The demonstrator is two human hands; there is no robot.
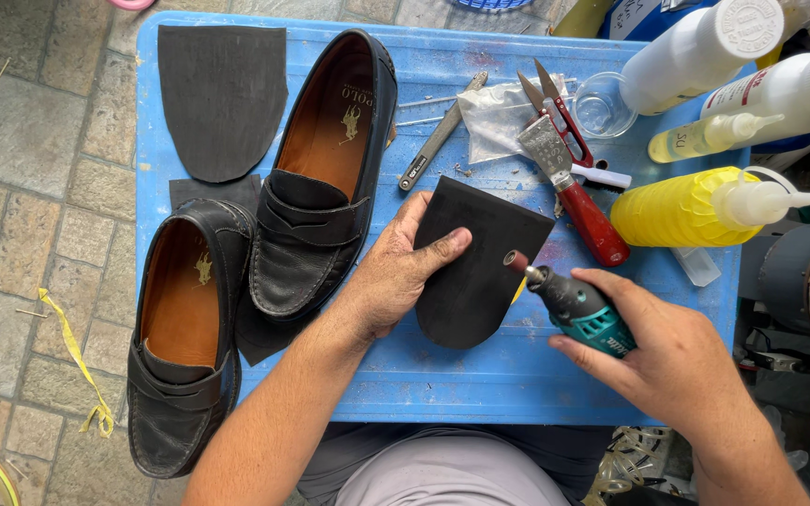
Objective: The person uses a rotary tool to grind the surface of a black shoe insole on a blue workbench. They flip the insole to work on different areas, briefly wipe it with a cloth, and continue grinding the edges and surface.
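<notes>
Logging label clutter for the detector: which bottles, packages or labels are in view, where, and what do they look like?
Yellow squeeze bottle: right of the blue tabletop, lying on its side, white nozzle.
Small pale-yellow bottle: just above it, lying, printed label.
Two white bottles: top right, tilted, ribbed white caps, one with a red-and-white label.
Clear plastic bag: top centre, crumpled.
Gold logo stamps on the tan shoe insoles.
No screens or signs.

Blue table top [480,375], two black loafers [321,178] with tan-brown insides at 9 to 11 o'clock, plus flat black rubber sole pieces [480,262]. Teal and grey rotary tool [574,305] at 4 o'clock. Bright yellow bottle [677,208], white bottles [696,47] and red-handled scraper [588,211] at 1 to 2 o'clock.
</notes>
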